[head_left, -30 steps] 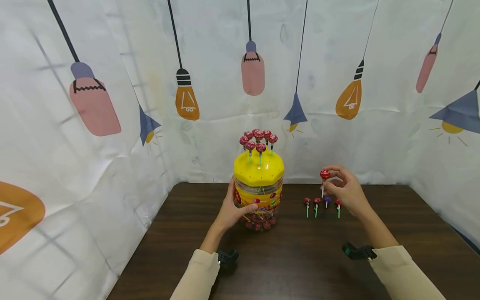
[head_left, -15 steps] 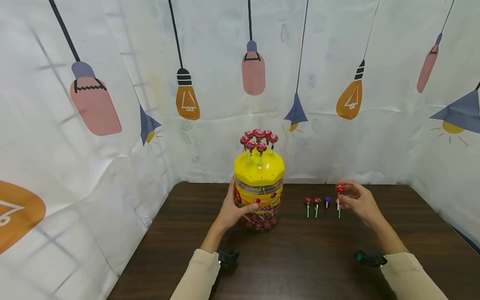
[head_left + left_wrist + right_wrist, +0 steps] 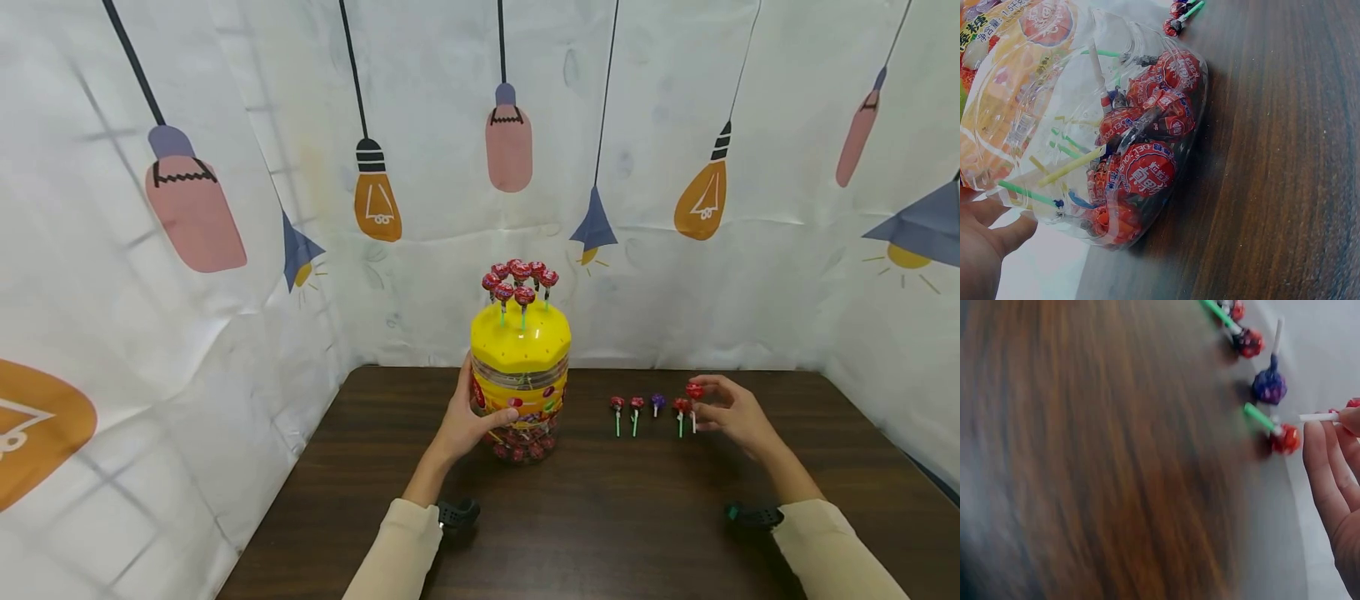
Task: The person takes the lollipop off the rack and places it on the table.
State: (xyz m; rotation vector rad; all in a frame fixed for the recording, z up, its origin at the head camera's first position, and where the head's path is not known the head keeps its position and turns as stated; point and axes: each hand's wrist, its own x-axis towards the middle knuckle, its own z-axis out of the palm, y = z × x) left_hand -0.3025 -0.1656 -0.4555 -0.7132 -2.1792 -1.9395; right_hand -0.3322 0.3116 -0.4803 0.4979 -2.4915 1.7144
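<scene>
My left hand [image 3: 461, 423] grips the side of a clear candy jar [image 3: 521, 346] with a yellow lid, thumb across its front label. Several red lollipops [image 3: 522, 295] stand upright in the lid on their sticks. More wrapped lollipops [image 3: 1147, 165] lie at the bottom of the jar. To the right, my right hand [image 3: 738, 418] pinches a red lollipop [image 3: 694, 391] by its white stick [image 3: 1317, 417], stick pointing down in the head view. It hangs just right of a red lollipop with a green stick [image 3: 681, 406], at the end of a row.
Left of that one in the row lie a purple lollipop [image 3: 657, 400] and two red ones with green sticks, the nearer a red lollipop [image 3: 637, 402]. All rest on a dark wooden table [image 3: 585, 517]. A white cloth [image 3: 450, 308] with printed lamps hangs behind the table.
My right hand has moved right and lower with its lollipop, passing over the end of the row to its right side. My left hand stays on the jar.
</scene>
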